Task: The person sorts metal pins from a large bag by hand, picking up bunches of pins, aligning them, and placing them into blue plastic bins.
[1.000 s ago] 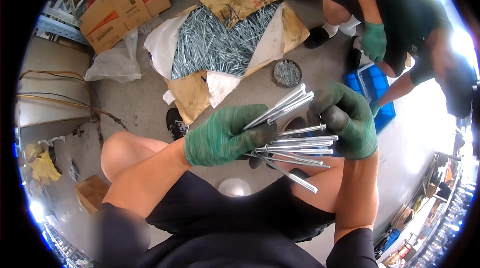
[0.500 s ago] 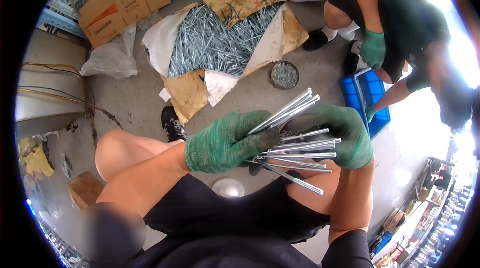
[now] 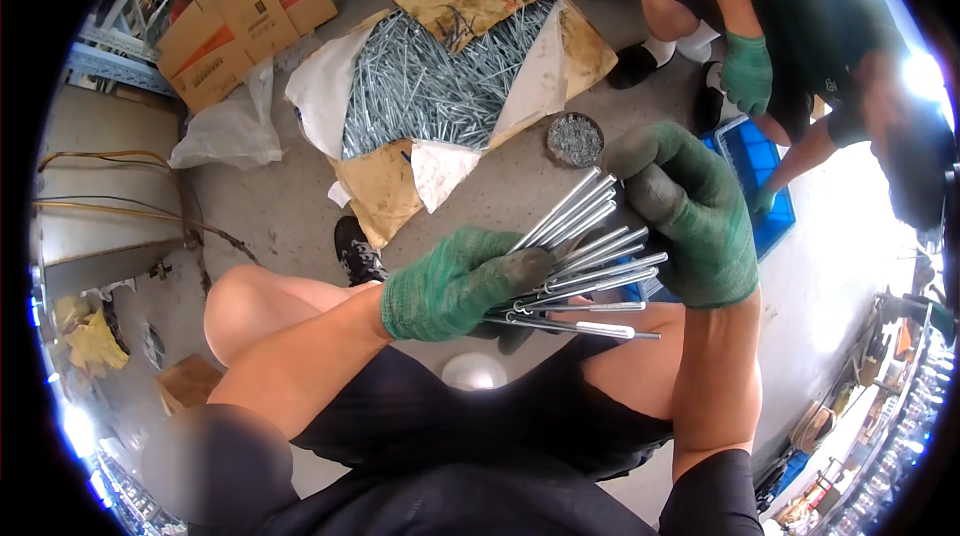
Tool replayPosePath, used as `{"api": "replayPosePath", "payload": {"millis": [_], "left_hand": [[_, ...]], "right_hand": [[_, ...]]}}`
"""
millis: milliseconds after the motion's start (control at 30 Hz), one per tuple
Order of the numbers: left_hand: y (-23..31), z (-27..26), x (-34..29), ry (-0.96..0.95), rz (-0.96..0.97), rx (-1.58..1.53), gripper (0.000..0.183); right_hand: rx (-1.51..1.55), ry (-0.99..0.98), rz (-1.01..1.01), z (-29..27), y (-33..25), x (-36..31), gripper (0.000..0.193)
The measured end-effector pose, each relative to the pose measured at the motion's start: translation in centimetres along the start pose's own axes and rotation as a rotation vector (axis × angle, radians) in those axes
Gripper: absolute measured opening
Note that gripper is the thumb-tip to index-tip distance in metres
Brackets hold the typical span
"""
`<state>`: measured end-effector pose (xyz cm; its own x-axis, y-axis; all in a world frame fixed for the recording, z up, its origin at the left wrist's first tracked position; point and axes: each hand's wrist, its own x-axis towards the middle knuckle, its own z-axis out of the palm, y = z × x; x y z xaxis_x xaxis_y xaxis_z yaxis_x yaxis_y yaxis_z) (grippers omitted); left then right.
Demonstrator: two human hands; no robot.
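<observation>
My left hand (image 3: 460, 286), in a green glove with dark fingertips, is closed around a fanned bundle of slim, shiny metal rods (image 3: 590, 271). The rods point rightward, and some look doubled or bent at the ends. My right hand (image 3: 690, 221), gloved the same way, is raised just right of the rod tips. Its fingers curl in and its thumb lies against them; whatever they may pinch is hidden. Beyond my hands, a large heap of similar rods (image 3: 430, 86) lies in a torn-open paper sack (image 3: 385, 201) on the floor.
A round tin (image 3: 575, 140) of small metal pieces stands right of the sack. At the upper right, a co-worker (image 3: 830, 56) in green gloves reaches into a blue crate (image 3: 770, 221). Cardboard boxes (image 3: 250, 11) and a plastic bag (image 3: 230, 131) lie at the upper left.
My right hand has drawn up and away from the rods, which it was touching before. In my left hand, the rods have shifted into a tighter fan.
</observation>
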<state>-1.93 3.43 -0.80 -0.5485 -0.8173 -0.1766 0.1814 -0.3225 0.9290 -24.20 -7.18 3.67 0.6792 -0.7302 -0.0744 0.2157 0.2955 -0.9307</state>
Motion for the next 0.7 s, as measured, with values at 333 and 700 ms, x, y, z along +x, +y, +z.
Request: {"api": "replayPosePath", "payload": {"millis": [333, 700], "left_hand": [[1.0, 0.1, 1.0, 0.011, -0.171, -0.055, 0.047], [1.1, 0.5, 0.0, 0.215, -0.217, 0.010, 0.042]], "right_hand": [[-0.025, 0.080, 0.075, 0.6, -1.1, -0.7, 0.050], [-0.064, -0.059, 0.171, -0.5, 0.2, -0.2, 0.041]]}}
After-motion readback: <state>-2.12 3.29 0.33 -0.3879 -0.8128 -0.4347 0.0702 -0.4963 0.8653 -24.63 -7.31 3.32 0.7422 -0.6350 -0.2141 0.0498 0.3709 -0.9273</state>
